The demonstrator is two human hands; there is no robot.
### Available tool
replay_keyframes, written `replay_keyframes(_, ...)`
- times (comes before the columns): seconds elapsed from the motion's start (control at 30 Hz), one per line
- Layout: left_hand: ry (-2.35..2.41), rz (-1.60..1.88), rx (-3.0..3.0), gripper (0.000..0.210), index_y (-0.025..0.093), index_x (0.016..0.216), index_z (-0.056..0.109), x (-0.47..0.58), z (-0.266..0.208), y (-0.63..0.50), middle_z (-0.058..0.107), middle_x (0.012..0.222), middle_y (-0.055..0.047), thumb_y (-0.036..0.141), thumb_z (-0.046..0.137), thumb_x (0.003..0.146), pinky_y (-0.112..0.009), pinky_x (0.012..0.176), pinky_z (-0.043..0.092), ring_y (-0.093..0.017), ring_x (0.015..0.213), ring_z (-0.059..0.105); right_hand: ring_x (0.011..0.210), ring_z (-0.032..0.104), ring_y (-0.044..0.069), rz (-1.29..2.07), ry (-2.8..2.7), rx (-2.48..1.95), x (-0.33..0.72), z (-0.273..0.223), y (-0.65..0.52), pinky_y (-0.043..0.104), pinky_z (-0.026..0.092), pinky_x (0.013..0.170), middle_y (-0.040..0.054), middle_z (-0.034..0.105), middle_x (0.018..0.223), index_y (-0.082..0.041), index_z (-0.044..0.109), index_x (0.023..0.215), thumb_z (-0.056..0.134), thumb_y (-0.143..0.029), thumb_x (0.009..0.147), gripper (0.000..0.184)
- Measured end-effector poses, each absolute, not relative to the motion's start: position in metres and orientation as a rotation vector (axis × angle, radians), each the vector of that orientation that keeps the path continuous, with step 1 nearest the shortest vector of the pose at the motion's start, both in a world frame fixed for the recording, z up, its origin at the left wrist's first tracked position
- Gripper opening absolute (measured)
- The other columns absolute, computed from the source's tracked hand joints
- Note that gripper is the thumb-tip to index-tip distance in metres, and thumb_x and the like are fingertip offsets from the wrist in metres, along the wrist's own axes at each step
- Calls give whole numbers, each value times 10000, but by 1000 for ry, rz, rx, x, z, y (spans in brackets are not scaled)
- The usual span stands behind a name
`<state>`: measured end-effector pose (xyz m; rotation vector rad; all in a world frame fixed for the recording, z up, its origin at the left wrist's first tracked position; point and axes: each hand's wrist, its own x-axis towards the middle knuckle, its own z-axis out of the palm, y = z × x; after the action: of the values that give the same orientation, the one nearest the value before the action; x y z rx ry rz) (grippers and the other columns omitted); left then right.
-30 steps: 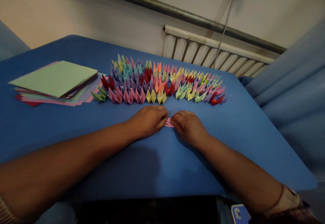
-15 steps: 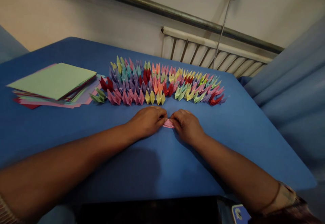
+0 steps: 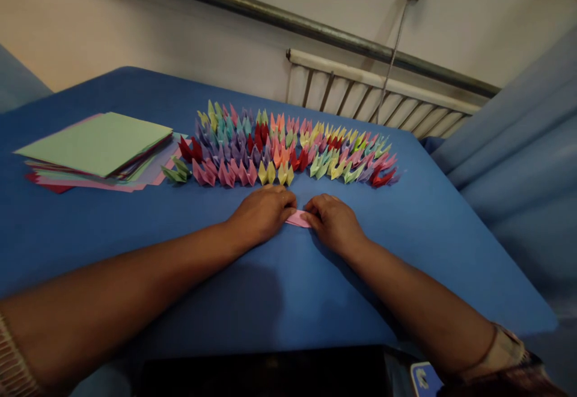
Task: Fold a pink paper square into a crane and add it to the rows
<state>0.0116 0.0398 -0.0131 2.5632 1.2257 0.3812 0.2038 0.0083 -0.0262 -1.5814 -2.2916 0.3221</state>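
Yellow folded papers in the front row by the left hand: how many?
2: one yellow paper on the left, a second yellow paper beside it, both just beyond the left hand. More may hide behind.

The scene is viewed from the person's head, above the near edge of the blue table (image 3: 451,241), with the camera aimed forward and down. The left hand (image 3: 264,214) and right hand (image 3: 336,221) are seen from behind, near mid-view — the radiator (image 3: 360,74) is taken in farther off, at the top.
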Motion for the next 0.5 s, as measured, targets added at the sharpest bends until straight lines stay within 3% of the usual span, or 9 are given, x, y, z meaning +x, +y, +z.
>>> replay_keyframes(0.17,1206,339,2630,177,184,955,677,8,-15,42,644,923,-59,241,511,933,-338,807,425,-216,886,562,756,559,161,508,-2234,-1601,204,-26,14,282,380,682,11,648,810,-197,642,868,670,-289,877,97)
replay_keyframes(0.33,1037,353,2660,222,191,1054,683,6,-17,46,653,1008,-69,290,515,948,-356,870,410,-227,955,560,865,565,190,445,-2252,-1515,202,-27,13,312,392,776,44,643,895,-193,621,835,656,-238,880,73)
replay_keyframes(0.4,966,385,2610,217,190,1004,689,5,-15,46,660,971,-62,305,515,946,-347,866,409,-220,942,567,845,566,192,429,-2273,-1448,203,-27,11,324,392,787,42,645,864,-193,607,831,614,-231,909,87)
replay_keyframes(0.5,950,443,2366,244,187,855,674,5,-12,45,645,802,-16,369,528,927,-286,728,417,-176,778,574,757,562,181,427,-2246,-1317,206,-27,13,333,396,769,27,638,782,-198,593,820,559,-249,936,131)
